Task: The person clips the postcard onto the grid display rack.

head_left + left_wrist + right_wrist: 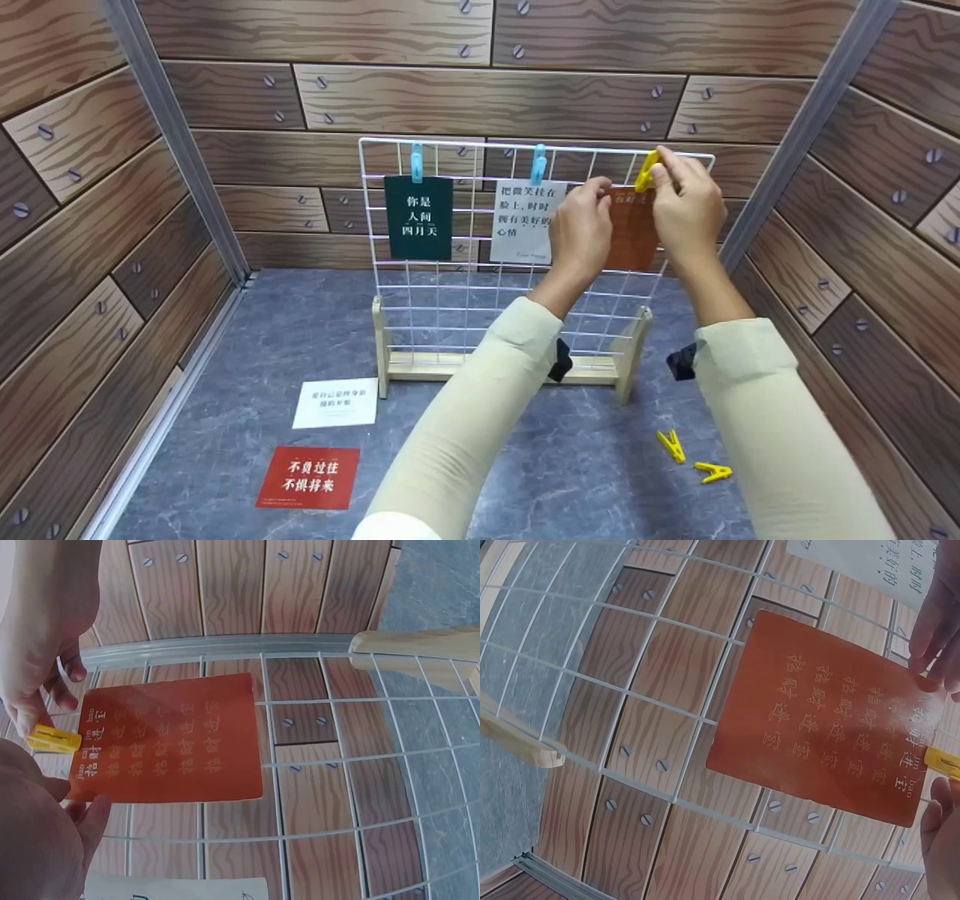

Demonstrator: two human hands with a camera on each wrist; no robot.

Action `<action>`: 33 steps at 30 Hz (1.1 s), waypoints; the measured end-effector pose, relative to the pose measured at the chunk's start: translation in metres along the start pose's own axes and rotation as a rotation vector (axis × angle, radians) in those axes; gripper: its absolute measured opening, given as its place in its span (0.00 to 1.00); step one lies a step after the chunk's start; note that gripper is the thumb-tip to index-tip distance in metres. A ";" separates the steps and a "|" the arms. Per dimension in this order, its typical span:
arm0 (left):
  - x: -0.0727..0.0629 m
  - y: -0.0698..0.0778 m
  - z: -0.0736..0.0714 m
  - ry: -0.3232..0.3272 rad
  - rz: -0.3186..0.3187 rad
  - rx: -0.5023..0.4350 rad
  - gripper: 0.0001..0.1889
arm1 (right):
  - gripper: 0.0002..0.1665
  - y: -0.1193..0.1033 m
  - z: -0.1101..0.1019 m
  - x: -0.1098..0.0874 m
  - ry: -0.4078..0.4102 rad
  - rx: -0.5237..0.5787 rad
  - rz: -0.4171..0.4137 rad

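Observation:
An orange-red card (pixel 172 739) with printed characters hangs against the white wire grid (pixel 469 300), near its right end. My left hand (pixel 583 229) pinches the card's upper left corner. At the card's top edge, my right hand (pixel 690 202) pinches a yellow clothespin (pixel 646 171), whose tip overlaps the card in both wrist views. Left of my hands, a white card (pixel 521 225) hangs under a blue clothespin (pixel 538 165). A dark green card (pixel 418 244) hangs farther left, beneath another blue clothespin (pixel 417 163).
Wooden feet (pixel 634 356) hold the grid up on the grey marbled surface. At the front left lie a white card (pixel 335 416) and a red card (pixel 307 499). Two yellow clothespins (pixel 671 446) lie at the front right. Wood-patterned walls (pixel 375 97) surround the space.

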State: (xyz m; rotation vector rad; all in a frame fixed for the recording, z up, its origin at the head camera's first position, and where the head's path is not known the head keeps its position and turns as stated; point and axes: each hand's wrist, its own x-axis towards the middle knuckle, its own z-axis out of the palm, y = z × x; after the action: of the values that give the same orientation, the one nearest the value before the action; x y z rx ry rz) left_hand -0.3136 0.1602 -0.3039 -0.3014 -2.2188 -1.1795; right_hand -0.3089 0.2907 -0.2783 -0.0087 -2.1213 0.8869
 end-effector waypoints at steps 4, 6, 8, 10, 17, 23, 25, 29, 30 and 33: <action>0.002 -0.001 0.002 0.014 0.002 -0.005 0.09 | 0.20 -0.001 0.000 0.000 0.000 0.003 0.004; 0.004 -0.002 0.002 0.021 0.006 -0.004 0.07 | 0.20 -0.001 0.000 0.000 0.000 0.004 0.004; 0.004 -0.002 0.002 0.022 0.010 -0.002 0.07 | 0.19 -0.001 0.000 0.000 0.003 0.006 -0.001; 0.005 -0.002 0.001 0.021 0.013 -0.005 0.07 | 0.19 0.000 0.001 0.000 0.006 0.009 -0.004; 0.005 -0.001 0.001 0.019 0.022 0.011 0.07 | 0.20 -0.001 -0.002 0.000 -0.003 0.006 0.004; 0.001 -0.003 -0.001 0.013 0.035 0.026 0.09 | 0.20 -0.001 -0.003 0.000 0.006 0.024 -0.007; -0.001 -0.004 -0.002 0.011 0.039 0.021 0.09 | 0.19 -0.001 -0.002 0.000 0.017 0.034 -0.016; -0.005 -0.007 -0.008 0.012 0.044 -0.012 0.09 | 0.17 -0.002 -0.001 -0.001 0.052 0.067 -0.023; -0.005 -0.008 -0.009 0.011 0.047 -0.026 0.09 | 0.17 -0.002 -0.001 -0.001 0.061 0.081 -0.026; -0.007 -0.011 -0.016 0.003 0.046 -0.070 0.09 | 0.16 -0.004 -0.002 -0.001 0.074 0.132 -0.032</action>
State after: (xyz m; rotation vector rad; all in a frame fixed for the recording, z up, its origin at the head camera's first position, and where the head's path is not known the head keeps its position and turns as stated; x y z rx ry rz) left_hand -0.3061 0.1412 -0.3088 -0.3769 -2.1600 -1.2343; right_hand -0.3058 0.2891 -0.2757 0.0597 -1.9858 0.9905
